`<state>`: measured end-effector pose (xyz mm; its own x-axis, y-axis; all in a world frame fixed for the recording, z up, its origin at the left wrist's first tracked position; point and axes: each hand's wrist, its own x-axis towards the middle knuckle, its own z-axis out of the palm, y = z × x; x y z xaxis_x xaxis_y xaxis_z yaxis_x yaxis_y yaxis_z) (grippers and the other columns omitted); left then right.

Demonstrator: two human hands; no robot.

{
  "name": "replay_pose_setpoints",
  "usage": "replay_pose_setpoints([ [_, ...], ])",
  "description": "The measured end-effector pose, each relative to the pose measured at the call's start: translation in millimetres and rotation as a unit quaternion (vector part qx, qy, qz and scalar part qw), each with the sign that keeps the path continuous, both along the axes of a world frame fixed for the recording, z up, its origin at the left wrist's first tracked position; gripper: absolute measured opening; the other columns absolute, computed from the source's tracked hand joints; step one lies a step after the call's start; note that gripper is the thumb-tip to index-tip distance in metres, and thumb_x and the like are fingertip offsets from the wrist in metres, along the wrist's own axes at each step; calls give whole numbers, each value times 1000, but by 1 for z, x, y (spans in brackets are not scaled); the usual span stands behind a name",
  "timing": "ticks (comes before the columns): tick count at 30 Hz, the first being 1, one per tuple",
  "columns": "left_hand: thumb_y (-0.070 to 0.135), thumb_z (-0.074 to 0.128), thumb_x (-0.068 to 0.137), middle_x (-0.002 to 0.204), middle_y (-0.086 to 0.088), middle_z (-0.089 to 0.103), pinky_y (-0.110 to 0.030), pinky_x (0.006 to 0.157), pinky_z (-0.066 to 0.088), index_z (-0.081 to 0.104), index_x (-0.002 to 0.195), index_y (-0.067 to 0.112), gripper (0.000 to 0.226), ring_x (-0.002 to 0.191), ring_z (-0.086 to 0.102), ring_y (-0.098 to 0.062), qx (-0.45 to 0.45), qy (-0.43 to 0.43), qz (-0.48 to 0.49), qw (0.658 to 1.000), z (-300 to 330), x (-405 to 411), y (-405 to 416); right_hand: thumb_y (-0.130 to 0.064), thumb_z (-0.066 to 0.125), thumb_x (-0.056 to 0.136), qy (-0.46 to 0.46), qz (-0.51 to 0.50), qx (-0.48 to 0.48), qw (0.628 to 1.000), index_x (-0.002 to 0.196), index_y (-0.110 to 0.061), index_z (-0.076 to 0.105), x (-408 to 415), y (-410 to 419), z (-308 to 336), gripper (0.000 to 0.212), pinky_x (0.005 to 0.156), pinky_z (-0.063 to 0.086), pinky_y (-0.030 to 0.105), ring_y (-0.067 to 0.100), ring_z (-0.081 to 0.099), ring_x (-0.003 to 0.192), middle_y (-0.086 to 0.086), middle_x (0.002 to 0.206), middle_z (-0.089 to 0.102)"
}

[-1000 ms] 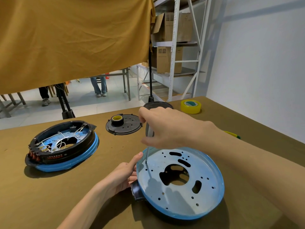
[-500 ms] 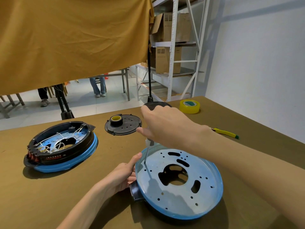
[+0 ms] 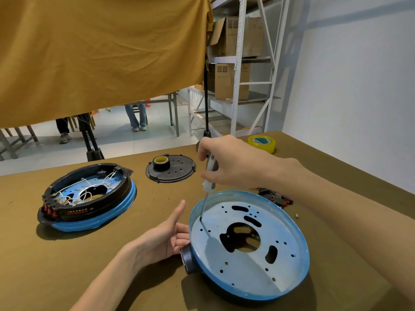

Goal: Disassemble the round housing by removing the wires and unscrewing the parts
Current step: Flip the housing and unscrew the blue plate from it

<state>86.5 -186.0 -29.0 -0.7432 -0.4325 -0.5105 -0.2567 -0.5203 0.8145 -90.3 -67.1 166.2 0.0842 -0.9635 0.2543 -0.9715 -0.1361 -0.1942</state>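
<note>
Since the earlier frame, little has shifted: the screwdriver point(image 3: 208, 176) stays planted in the near housing point(image 3: 249, 245), its handle slightly raised. At far left a second housing point(image 3: 87, 198), wires still inside, is left on the table point(image 3: 134, 277). The left hand point(image 3: 161, 239) is held relaxed, fingers straight, against the near housing's left rim. A black cover point(image 3: 170, 168) is seen behind. The screwdriver is pinched by the right hand point(image 3: 226, 162), tip at a screw near the left edge. Unscrewing is judged under way; steady downward pressure and turning are called for next.
</note>
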Motion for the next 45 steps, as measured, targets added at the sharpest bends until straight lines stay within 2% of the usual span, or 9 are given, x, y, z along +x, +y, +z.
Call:
replay_pose_setpoints([
  [3, 44, 70, 92, 121, -23, 71, -42, 88, 63, 63, 131, -5, 63, 104, 72, -33, 86, 43, 34, 995, 1, 13, -4, -33, 71, 92, -26, -10, -56, 998, 103, -22, 57, -6, 0, 2, 21, 68, 56, 36, 10, 61, 74, -7, 84, 62],
  [6, 13, 75, 83, 125, -26, 70, -45, 101, 51, 57, 135, -1, 56, 113, 69, -35, 95, 45, 91, 990, 0, 14, -2, -33, 72, 92, -42, -40, -100, 993, 98, -20, 59, -12, 1, 2, 19, 59, 51, 29, 9, 62, 69, -4, 79, 65],
  [14, 22, 74, 79, 116, -25, 74, -36, 75, 64, 81, 103, 6, 30, 91, 77, -30, 32, 27, 96, 995, 4, 9, 7, -34, 75, 88, -94, -95, -106, 985, 99, -22, 59, -13, -1, 2, 23, 57, 43, 18, 5, 62, 68, -4, 83, 63],
  [22, 23, 68, 82, 115, -24, 74, -34, 69, 65, 82, 101, 12, 26, 93, 78, -30, 5, 33, 76, 997, 6, 8, 10, -22, 80, 82, -154, -73, -37, 985, 114, -26, 52, -12, 5, 11, 43, 56, 39, 14, 3, 54, 80, -7, 99, 54],
  [27, 25, 66, 81, 112, -23, 75, -32, 64, 62, 82, 98, 13, 26, 90, 78, -30, -19, 34, 62, 997, 6, 7, 12, -45, 63, 97, 49, -82, -102, 990, 112, -20, 50, 1, 1, 7, 32, 65, 52, 32, 17, 60, 78, -2, 90, 61],
  [33, 30, 67, 80, 107, -18, 78, -32, 63, 62, 83, 96, 15, 27, 87, 78, -27, -44, 36, 50, 997, 7, 8, 15, -17, 76, 85, -109, -5, 16, 994, 118, -25, 50, 10, -3, 23, 43, 62, 56, 36, 18, 65, 76, 0, 90, 63],
  [39, 30, 67, 83, 112, -19, 76, -32, 66, 62, 82, 98, 14, 27, 91, 78, -27, -44, 35, 49, 997, 6, 8, 13, -52, 61, 97, 65, -71, -84, 992, 106, -20, 51, 19, -11, 18, 34, 50, 42, 28, 11, 55, 66, -6, 75, 56],
  [41, 28, 67, 84, 114, -20, 76, -31, 67, 62, 82, 100, 13, 26, 94, 77, -28, -38, 35, 49, 997, 5, 8, 12, -41, 66, 95, 1, -52, -51, 997, 106, -20, 54, 19, -12, 19, 26, 57, 52, 29, 12, 61, 73, -4, 82, 63],
  [45, 25, 67, 83, 111, -20, 77, -31, 66, 62, 82, 98, 13, 25, 92, 78, -28, -30, 35, 54, 997, 4, 7, 11, -35, 74, 86, -63, -30, 25, 997, 110, -25, 48, 18, -8, 25, 36, 51, 45, 24, 10, 62, 71, -5, 83, 64],
])
